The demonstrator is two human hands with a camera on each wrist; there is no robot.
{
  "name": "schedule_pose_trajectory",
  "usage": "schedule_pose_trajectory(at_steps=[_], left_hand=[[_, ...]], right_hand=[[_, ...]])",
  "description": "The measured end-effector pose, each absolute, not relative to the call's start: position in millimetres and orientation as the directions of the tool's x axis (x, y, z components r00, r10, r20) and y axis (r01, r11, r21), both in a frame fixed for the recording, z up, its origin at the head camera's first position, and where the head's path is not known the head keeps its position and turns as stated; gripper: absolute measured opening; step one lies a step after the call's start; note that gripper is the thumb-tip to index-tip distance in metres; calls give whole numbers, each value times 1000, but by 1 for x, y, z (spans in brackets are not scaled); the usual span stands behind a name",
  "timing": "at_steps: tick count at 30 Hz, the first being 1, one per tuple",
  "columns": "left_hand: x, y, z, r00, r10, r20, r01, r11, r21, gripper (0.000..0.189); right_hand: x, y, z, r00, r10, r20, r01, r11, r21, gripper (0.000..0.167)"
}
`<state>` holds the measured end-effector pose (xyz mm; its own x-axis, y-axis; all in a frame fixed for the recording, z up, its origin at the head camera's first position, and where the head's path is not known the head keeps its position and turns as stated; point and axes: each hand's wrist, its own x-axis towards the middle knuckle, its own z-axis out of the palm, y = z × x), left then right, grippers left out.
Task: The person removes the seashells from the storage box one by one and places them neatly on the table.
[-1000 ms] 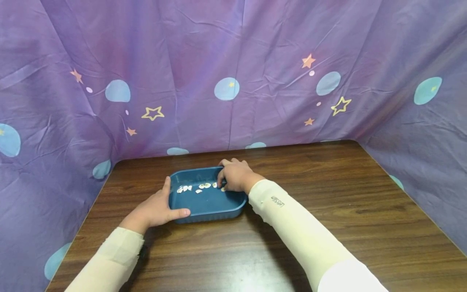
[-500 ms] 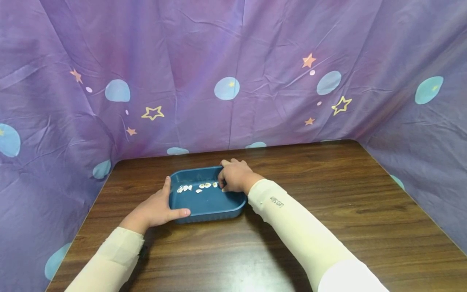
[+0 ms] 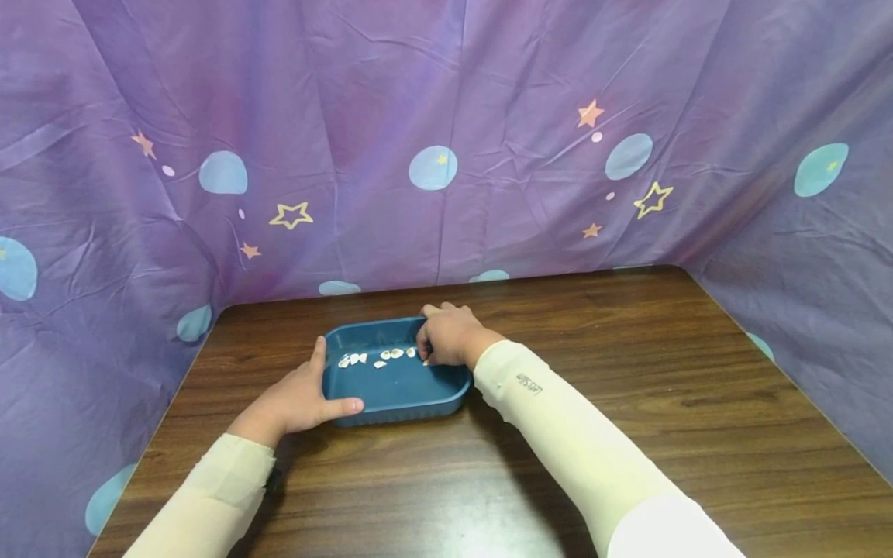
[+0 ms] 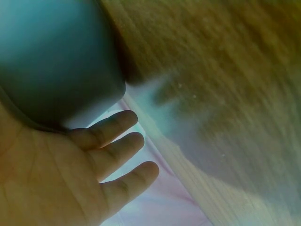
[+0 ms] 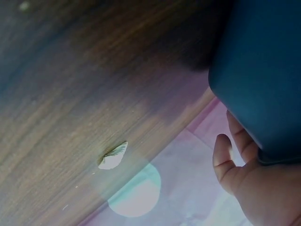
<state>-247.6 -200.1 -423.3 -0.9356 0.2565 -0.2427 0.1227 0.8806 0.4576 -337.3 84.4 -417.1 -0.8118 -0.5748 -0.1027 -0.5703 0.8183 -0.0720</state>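
Note:
In the head view, a blue rectangular tray [image 3: 398, 387] stands on the wooden table. Several small white seashells [image 3: 353, 359] lie in a loose row across its floor. My left hand [image 3: 293, 399] rests at the tray's left end, thumb over the front rim; the left wrist view shows three straight fingers [image 4: 123, 143] beyond the tray's wall. My right hand [image 3: 453, 337] reaches over the back right corner, with bent fingers down inside. A sliver of shell shows at those fingertips, but I cannot tell whether they pinch it. Two fingers [image 5: 221, 157] stay outside the wall.
One more white seashell [image 5: 113, 157] lies on the table near its far edge, in the right wrist view; the head view hides it. A purple curtain [image 3: 349, 139] with stars and blue circles hangs behind the table [image 3: 628, 372] and along both sides.
The shell beneath my right fingertips shows less than a second ago, now mostly covered. Both hands and the tray stay almost in place.

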Motion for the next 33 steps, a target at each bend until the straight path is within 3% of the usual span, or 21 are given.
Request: schedule_pose_trajectory(at_steps=[33], left_hand=[[-248,-199,-422,-935,255,-247,122,885,449,142]], right_hand=[[-338,83,-418,-823,-557,-114,-554,831,-57,22]])
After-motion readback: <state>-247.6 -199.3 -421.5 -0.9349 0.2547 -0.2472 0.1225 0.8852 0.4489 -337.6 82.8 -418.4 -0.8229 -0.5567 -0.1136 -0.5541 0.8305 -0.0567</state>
